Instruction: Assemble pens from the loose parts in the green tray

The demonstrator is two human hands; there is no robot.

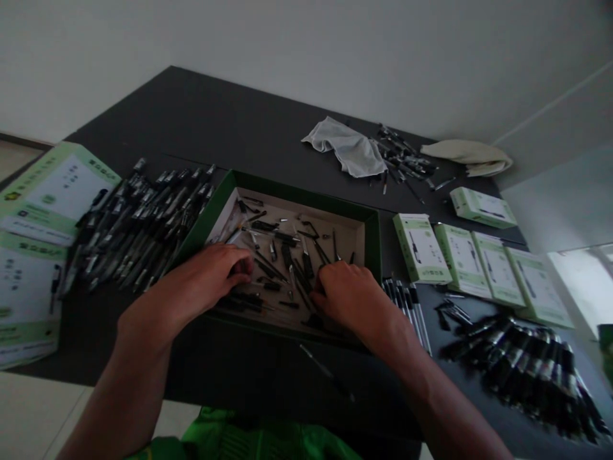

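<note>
A shallow green-walled box (297,186) with a pale inside holds scattered black and clear pen parts (275,268), such as barrels, caps and thin refills. My left hand (218,271) reaches over the box's left wall, its fingers curled and thumb near the index finger. Whatever those fingers may hold is hidden. Over the right half of the box is my right hand (354,297), fingers bent down among the parts and closed; their tips are mostly out of sight. A single pen (328,374) lies on the dark table between my forearms.
Left of the box lies a big pile of black pens (148,223), beside green-and-white cartons (57,191). More cartons (421,249) stand at the right, near bundled pens (536,364) and a row of clear barrels (412,313). Farther back are a white cloth (345,147) and loose pens (407,156).
</note>
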